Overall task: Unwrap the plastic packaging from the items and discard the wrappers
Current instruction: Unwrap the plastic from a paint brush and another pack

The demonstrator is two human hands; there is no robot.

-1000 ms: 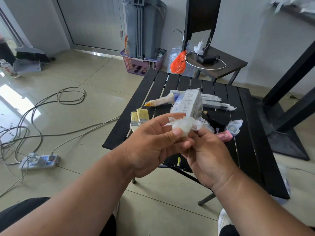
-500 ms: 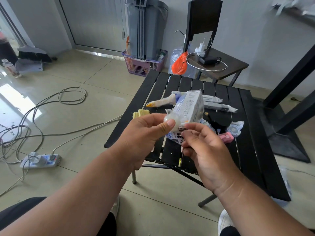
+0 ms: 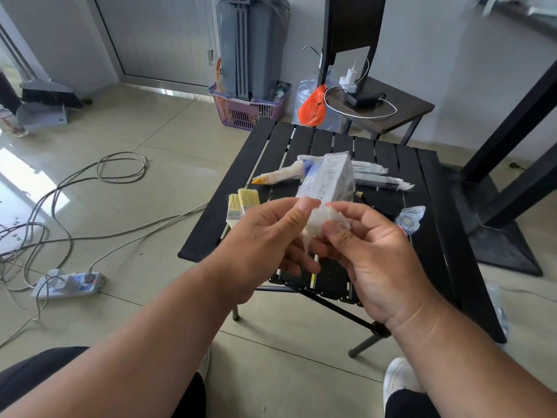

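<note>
I see both hands meeting over the near part of the black slatted table [image 3: 434, 206], and between them sits a crumpled wad of clear plastic wrap [image 3: 324, 220]. The left hand [image 3: 265, 245] pinches the wad from its left side, thumb tip pressed against the top edge and the fingers curled underneath. The right hand [image 3: 376, 254] closes on it from the other side, thumb laid across the front of the wad and index finger arched over the top. So the wrap lies squarely inside the shared grip, touching fingers on both sides.

The wad looks whitish and translucent, bunched into a rough ball with wrinkled folds, and a thin twisted tail hangs down from it between the two palms.

Just beyond the grip, rising behind the fingertips, stands a pale boxed item [image 3: 330, 178] with printed lettering; whether either hand touches it I cannot tell. To the left of the grip lie two paintbrushes [image 3: 242, 203] with yellow bristles. Farther out past the box lie long wrapped items [image 3: 281, 176], one with an orange tip. To the right of the grip sits a small round packaged piece [image 3: 410, 217].
</note>
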